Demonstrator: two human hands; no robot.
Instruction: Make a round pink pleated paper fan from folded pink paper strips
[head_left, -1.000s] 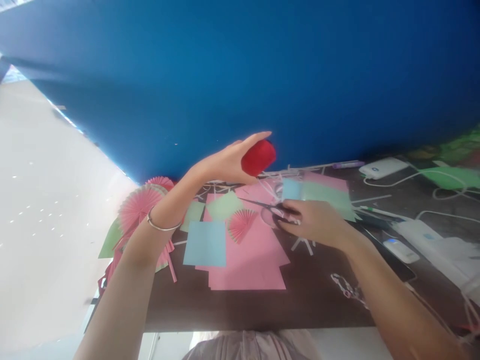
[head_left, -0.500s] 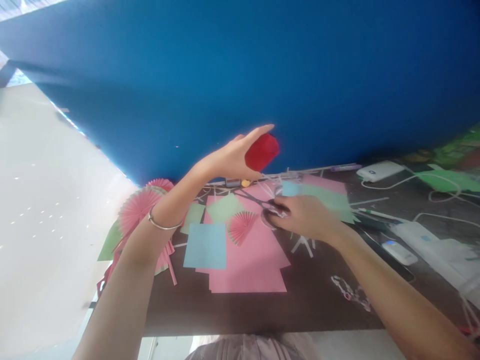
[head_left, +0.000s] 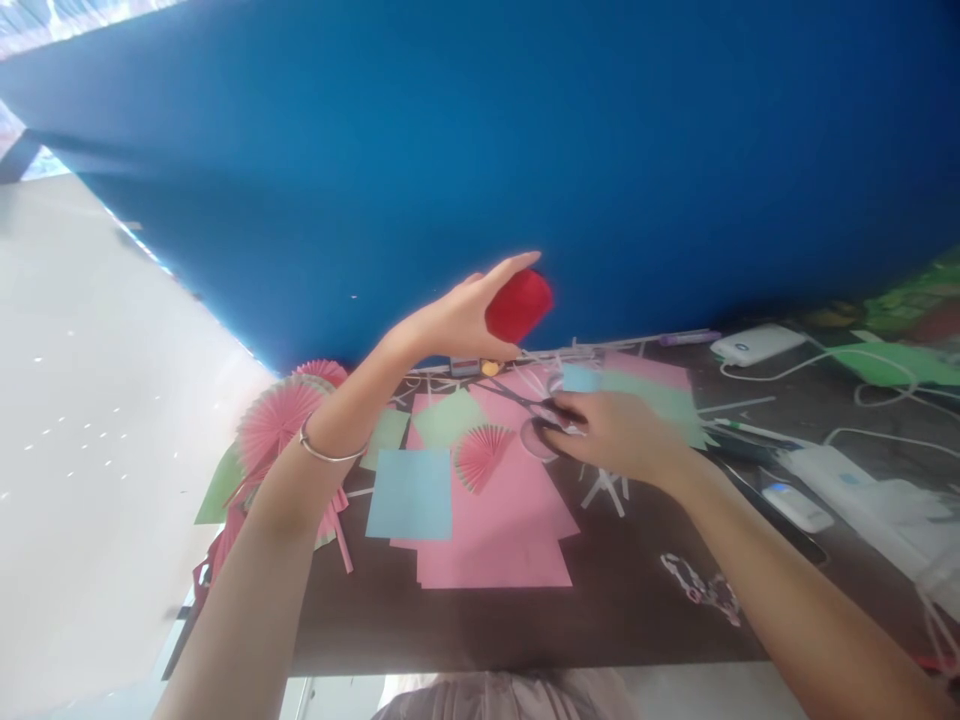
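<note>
My left hand [head_left: 472, 315] is raised over the back of the table, its fingers and thumb curved around a round red object [head_left: 520, 305]. At the handles of a pair of scissors [head_left: 517, 395], my right hand [head_left: 592, 425] has its fingertips close together; whether it grips them is blurred. The scissors lie over pink paper sheets [head_left: 495, 550]. In front of them is a small folded pink fan [head_left: 482, 455], with a light blue square [head_left: 409, 493] to its left and a pale green sheet [head_left: 450, 415] behind it.
Pleated pink paper fans [head_left: 277, 425] stand at the left. Paper strips [head_left: 606, 490] lie right of the pink sheets. Further right are a white device [head_left: 757, 345] with a cable, a white power strip [head_left: 847, 480], a phone and a beaded chain [head_left: 701, 590]. A blue partition [head_left: 480, 150] rises behind.
My left hand and the red object have shifted very slightly left. The right-hand fingers have moved a little at the scissor handles.
</note>
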